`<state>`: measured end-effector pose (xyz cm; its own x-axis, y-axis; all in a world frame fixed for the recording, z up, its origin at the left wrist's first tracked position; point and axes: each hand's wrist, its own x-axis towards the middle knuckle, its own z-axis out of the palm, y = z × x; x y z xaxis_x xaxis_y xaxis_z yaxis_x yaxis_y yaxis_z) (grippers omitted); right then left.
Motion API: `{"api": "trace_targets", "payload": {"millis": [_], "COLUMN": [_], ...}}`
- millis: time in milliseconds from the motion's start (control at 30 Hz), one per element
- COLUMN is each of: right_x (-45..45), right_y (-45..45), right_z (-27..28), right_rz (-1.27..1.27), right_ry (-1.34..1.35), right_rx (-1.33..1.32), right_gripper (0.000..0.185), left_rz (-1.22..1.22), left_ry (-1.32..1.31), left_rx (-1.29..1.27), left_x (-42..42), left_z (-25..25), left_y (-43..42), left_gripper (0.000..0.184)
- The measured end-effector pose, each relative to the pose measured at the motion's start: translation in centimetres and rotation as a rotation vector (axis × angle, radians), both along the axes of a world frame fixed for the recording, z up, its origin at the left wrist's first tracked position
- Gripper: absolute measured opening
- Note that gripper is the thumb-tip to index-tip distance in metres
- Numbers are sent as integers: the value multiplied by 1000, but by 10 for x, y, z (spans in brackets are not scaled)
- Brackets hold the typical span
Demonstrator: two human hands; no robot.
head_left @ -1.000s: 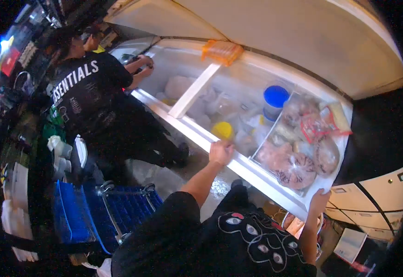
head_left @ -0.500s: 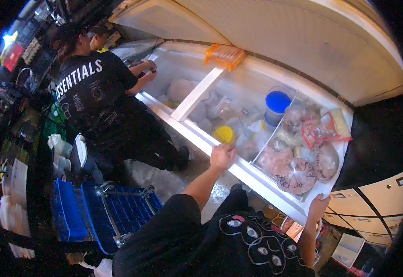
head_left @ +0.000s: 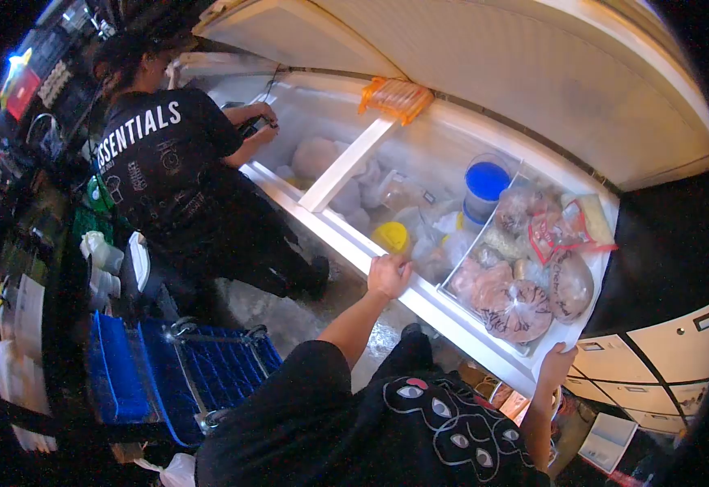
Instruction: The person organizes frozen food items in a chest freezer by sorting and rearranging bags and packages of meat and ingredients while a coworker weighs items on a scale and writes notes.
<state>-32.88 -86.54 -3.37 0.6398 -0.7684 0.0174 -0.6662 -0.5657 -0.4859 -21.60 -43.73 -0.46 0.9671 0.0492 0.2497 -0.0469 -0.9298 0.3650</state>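
Note:
My left hand (head_left: 389, 277) is closed over the front rim of an open white chest freezer (head_left: 346, 235). At the freezer's near right corner, my right hand (head_left: 558, 367) grips the same rim. Between them, inside the right compartment, lie tied clear bags of frozen food (head_left: 518, 311), some with black writing. A red-edged bag (head_left: 562, 231) rests on top of this pile. Left of the divider stand a blue-lidded tub (head_left: 487, 180) and a yellow lid or tub (head_left: 391, 238) among frosted plastic bags.
Orange-wrapped packs (head_left: 397, 97) lie on the back rim by a white crossbar (head_left: 350, 164). A co-worker (head_left: 172, 170) leans over the far left end, holding a dark object. A blue folding cart (head_left: 208, 369) stands behind at left; beige drawers (head_left: 614, 361) are at right. The freezer lid (head_left: 517, 65) is raised.
Both my hands stay on the rim. The co-worker's head and hands have shifted slightly, and the second person beyond is now mostly out of sight. The view has moved a little.

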Motion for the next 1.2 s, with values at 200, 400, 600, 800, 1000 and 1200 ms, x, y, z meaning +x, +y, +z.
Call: {"api": "trace_targets", "payload": {"millis": [200, 400, 600, 800, 1000, 1200], "right_x": [0, 0, 1, 1, 1, 1], "right_y": [6, 2, 7, 4, 5, 5], "right_z": [12, 7, 19, 11, 10, 11], "right_rz": [-7, 1, -15, -2, -17, -15], "right_ry": [-15, -14, 51, 34, 28, 15], "right_rx": [18, 25, 51, 24, -6, 12], "right_gripper": [46, 47, 51, 50, 49, 48], "left_rz": [1, 1, -52, -22, -19, -40], "left_ry": [1, 19, -39, 16, 12, -33], "left_rx": [-5, -8, -43, -41, -49, -58], "left_x": [2, 1, -1, 0, 0, 2], "left_z": [-5, 2, 10, 10, 7, -2], "left_y": [2, 1, -2, -2, -2, 1], "left_gripper": [18, 16, 19, 15, 16, 16]}}
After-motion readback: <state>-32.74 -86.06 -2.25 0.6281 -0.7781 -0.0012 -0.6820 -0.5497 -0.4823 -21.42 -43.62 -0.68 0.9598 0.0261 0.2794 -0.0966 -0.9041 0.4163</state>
